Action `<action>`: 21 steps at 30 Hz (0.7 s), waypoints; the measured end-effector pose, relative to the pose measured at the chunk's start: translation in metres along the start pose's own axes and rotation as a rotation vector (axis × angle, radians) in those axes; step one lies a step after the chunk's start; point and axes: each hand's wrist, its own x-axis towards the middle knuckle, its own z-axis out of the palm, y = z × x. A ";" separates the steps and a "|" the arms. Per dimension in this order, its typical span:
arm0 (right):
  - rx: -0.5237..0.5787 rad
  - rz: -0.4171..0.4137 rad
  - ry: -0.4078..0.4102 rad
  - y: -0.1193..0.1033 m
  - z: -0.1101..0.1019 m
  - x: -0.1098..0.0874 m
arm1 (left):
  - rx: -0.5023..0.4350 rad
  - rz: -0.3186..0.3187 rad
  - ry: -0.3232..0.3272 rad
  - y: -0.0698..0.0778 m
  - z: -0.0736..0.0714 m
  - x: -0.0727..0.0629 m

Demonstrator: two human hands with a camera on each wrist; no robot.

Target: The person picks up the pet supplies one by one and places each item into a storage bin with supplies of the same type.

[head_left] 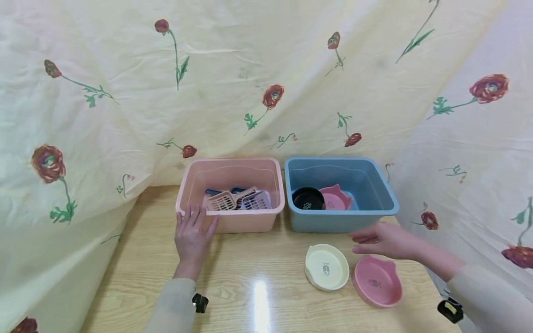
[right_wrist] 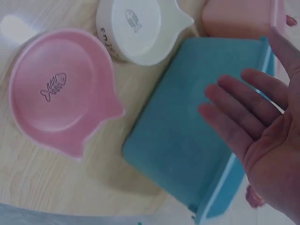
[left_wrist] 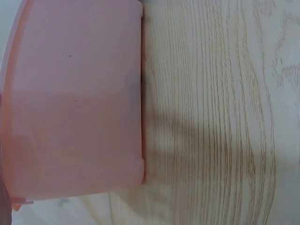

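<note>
Pink is the colour of the bin (head_left: 245, 224) under the left hand (head_left: 192, 237), whose fingers rest extended at the near rim by its left corner, thumb spread away. Slotted scoops (head_left: 222, 200) lie inside. The right hand (head_left: 381, 240) holds nothing; its fingers reach out, slightly parted, above the counter (head_left: 233, 286) in front of the blue bin (head_left: 333, 224). Below it, side by side on the counter, sit a cream bowl (head_left: 327, 268) and a rose bowl (head_left: 376, 283), both upright and untouched. The blue bin holds a black bowl (head_left: 307, 199) and another eared bowl (head_left: 334, 200).

For a good pick-up, pinching the round side of the wall, thumb inside and fingers outside, should be steadier than gripping the pointed ears. A bowl would best travel level, well above the blue bin's near rim, and be lowered gently: the bowls look hard and could knock together. The right part of that bin's floor seems roomier.
</note>
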 end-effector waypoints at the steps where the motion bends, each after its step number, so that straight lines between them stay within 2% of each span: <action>1: 0.034 -0.005 -0.017 0.001 0.001 0.004 | 0.000 0.000 0.000 0.000 0.000 0.000; 4: 0.118 -0.007 -0.072 0.007 0.005 0.014 | -0.002 -0.002 0.001 0.001 0.000 0.001; 10: 0.261 0.076 -0.179 0.021 0.013 0.034 | -0.002 -0.014 -0.012 0.000 -0.002 0.002; 17: 0.301 0.144 -0.223 0.024 0.024 0.049 | 0.012 -0.021 -0.036 -0.001 -0.002 0.003; 21: 0.326 0.213 -0.236 0.033 0.033 0.054 | 0.017 -0.025 -0.050 -0.001 -0.003 0.002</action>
